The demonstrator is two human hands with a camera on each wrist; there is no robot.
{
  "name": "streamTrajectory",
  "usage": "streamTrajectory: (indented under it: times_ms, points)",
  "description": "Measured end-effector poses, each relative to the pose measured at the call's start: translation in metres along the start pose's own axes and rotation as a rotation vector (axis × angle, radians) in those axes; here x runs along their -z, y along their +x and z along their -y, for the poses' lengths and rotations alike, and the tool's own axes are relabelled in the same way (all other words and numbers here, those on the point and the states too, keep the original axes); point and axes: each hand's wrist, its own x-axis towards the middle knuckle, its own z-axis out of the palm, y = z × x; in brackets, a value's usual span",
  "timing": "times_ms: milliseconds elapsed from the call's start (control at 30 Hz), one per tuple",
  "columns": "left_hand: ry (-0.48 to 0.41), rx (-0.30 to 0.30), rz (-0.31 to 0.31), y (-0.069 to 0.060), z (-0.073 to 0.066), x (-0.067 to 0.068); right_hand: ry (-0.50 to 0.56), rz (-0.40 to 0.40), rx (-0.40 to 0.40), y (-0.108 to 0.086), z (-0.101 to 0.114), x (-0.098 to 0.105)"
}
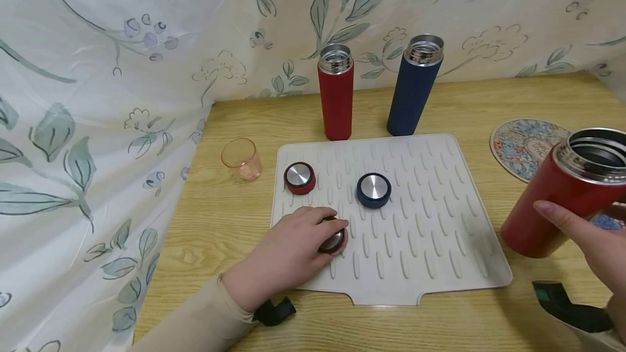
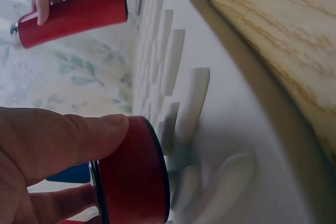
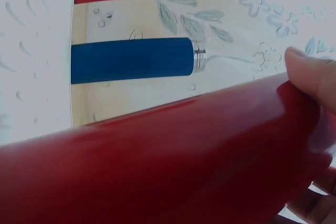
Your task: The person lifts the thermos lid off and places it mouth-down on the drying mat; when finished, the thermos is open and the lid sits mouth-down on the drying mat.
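Observation:
My left hand [image 1: 304,240] grips a red bottle lid [image 1: 335,239] at the front left of the white mat [image 1: 440,265]. The thumb and fingers pinch its sides in the left wrist view, where the lid [image 2: 134,174] is close to the ridges; I cannot tell whether it touches them. On the right, my right hand [image 1: 594,243] holds a red thermos bottle [image 1: 557,200] with its steel mouth uncovered, tilted to the right. Another red-rimmed lid [image 1: 300,178] and a blue-rimmed lid [image 1: 374,190] lie on the mat, steel tops up.
Behind the mat stand a red thermos bottle [image 1: 336,99] and a blue thermos bottle [image 1: 414,91], both without lids. An orange-tinted glass [image 1: 243,160] is left of the mat. A round patterned coaster [image 1: 523,145] lies at the right. Leaf-print cloth [image 1: 117,140] borders the wooden table [image 1: 220,221].

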Motion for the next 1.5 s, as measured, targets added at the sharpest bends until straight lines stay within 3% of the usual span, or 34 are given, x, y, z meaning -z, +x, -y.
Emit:
streamTrajectory:
  times_ms: [100, 267, 533, 767, 933, 1067, 1200, 1300, 1400, 1500]
  points:
    - [0.013, 0.003, 0.03, 0.001, 0.0, -0.002, 0.017, 0.002, 0.007, 0.004, -0.002, -0.001]
    - [0.028, -0.002, 0.06, 0.003, 0.0, -0.002, 0.001, 0.035, -0.161, 0.008, 0.003, -0.002]
    - [0.018, 0.009, 0.095, 0.003, 0.0, -0.002, 0.078, 0.031, -0.145, 0.014, 0.002, -0.007]
    - [0.013, 0.019, 0.105, 0.002, 0.0, -0.004, 0.065, 0.076, -0.277, 0.017, 0.003, -0.009]
    - [0.002, 0.014, 0.096, 0.001, 0.0, -0.004, 0.053, 0.083, -0.321, 0.015, 0.004, -0.006]
    - [0.0, 0.009, 0.08, 0.0, 0.002, -0.005, 0.062, 0.074, -0.314, 0.012, 0.007, -0.007]
    - [-0.004, 0.01, 0.071, -0.001, 0.003, -0.005, 0.107, 0.058, -0.237, 0.014, 0.006, -0.011]
    - [-0.016, 0.025, 0.097, -0.001, 0.003, -0.004, 0.138, 0.058, -0.191, 0.015, 0.002, -0.013]
    - [-0.045, 0.04, 0.145, -0.002, 0.004, -0.003, 0.183, 0.017, -0.139, 0.012, -0.003, -0.013]
    - [-0.079, 0.046, 0.15, -0.005, 0.007, 0.001, 0.299, -0.057, -0.061, 0.007, -0.009, -0.012]
